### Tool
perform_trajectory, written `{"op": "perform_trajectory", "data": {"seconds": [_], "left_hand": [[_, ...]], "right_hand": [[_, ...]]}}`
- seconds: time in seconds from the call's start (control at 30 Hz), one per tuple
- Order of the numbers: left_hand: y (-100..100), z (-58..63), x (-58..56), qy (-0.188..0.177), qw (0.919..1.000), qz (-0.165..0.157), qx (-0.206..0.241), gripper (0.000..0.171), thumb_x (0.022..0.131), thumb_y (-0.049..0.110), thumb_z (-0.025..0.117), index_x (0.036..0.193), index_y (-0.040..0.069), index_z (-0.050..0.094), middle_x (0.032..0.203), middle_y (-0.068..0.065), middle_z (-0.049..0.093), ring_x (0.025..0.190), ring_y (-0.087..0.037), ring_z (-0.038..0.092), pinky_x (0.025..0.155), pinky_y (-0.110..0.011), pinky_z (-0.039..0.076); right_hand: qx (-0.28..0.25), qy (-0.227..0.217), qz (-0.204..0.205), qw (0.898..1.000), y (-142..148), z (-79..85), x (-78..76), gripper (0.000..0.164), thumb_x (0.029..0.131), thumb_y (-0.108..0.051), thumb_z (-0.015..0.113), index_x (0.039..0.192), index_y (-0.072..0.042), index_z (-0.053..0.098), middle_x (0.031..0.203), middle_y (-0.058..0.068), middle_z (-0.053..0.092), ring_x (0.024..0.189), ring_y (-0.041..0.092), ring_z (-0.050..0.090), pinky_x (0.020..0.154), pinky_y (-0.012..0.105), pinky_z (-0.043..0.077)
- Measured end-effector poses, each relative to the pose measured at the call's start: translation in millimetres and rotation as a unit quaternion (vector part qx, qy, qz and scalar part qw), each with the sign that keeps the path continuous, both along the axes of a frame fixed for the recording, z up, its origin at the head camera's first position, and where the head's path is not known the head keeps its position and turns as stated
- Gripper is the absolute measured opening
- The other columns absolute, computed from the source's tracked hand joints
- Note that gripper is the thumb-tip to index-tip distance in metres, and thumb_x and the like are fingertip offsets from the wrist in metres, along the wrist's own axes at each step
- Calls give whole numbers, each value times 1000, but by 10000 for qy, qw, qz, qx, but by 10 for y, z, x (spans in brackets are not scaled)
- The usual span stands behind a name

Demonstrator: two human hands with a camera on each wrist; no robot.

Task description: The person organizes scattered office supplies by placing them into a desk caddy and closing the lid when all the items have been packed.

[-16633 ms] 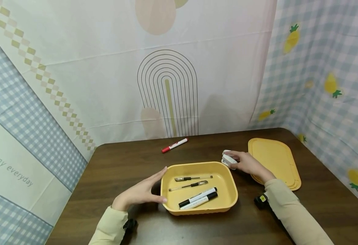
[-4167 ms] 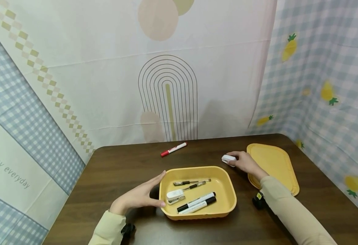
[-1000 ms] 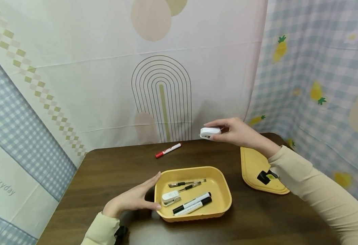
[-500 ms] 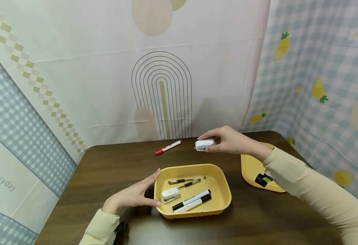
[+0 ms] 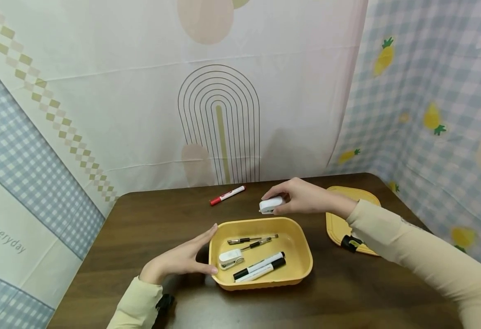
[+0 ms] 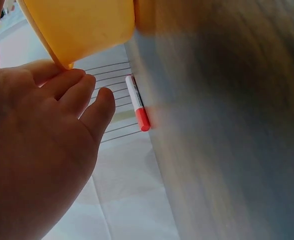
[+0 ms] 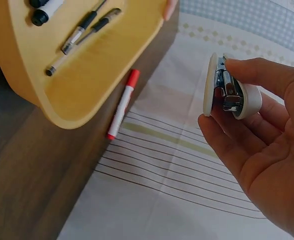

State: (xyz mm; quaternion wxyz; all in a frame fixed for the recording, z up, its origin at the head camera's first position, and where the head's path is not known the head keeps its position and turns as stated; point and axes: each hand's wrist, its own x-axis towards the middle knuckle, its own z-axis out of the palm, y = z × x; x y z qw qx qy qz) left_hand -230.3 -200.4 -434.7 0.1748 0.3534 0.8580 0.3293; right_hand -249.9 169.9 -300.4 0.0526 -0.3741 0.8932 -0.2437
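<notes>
In the head view my right hand [image 5: 306, 196] holds a small white stapler [image 5: 271, 205] above the table, just beyond the far rim of a yellow box [image 5: 302, 237]. The right wrist view shows the stapler's metal parts [image 7: 231, 92] between thumb and fingers. My left hand [image 5: 180, 260] lies along the box's left side, thumb and forefinger spread straight and touching the rim. Inside the box are another white stapler [image 5: 230, 258], two slim pens with black grips [image 5: 261, 243] and two white markers with black caps [image 5: 261, 267], side by side.
A white marker with a red cap [image 5: 228, 195] lies near the table's back edge. On the right a yellow lid [image 5: 340, 226] lies flat, partly behind my right forearm. A patterned cloth [image 5: 285, 91] hangs behind the dark wooden table [image 5: 154, 219].
Since the oldest frame a white stapler has come into the box. My right hand has picked up a second one from beside the lid and now lowers it leftward toward the box. My left hand stays.
</notes>
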Motion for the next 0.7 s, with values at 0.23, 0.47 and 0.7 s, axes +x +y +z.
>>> {"op": "perform_trajectory", "data": {"seconds": [0.23, 0.47, 0.7], "left_hand": [[-5, 12, -22, 43, 10000, -11, 4, 111, 84, 55, 77, 164, 21, 7, 169, -2, 6, 152, -20, 12, 119, -53, 20], [5, 7, -6, -10, 10000, -21, 27, 110, 84, 54, 77, 164, 20, 9, 169, -5, 7, 152, -21, 12, 119, -54, 20], [8, -10, 6, -13, 10000, -3, 11, 111, 84, 54, 78, 164, 19, 9, 169, -5, 7, 152, -22, 12, 119, -54, 20]], "right_hand": [[211, -133, 200, 9995, -91, -119, -64, 31, 89, -17, 75, 120, -19, 73, 104, -8, 70, 88, 9, 61, 77, 31, 52], [547, -157, 541, 9969, -181, -341, -105, 28, 89, -13, 74, 117, -16, 73, 102, -9, 71, 87, 5, 61, 77, 27, 52], [723, -452, 795, 9932, -281, -492, -93, 28, 89, -11, 74, 118, -14, 73, 104, -8, 71, 89, 4, 62, 78, 26, 52]]}}
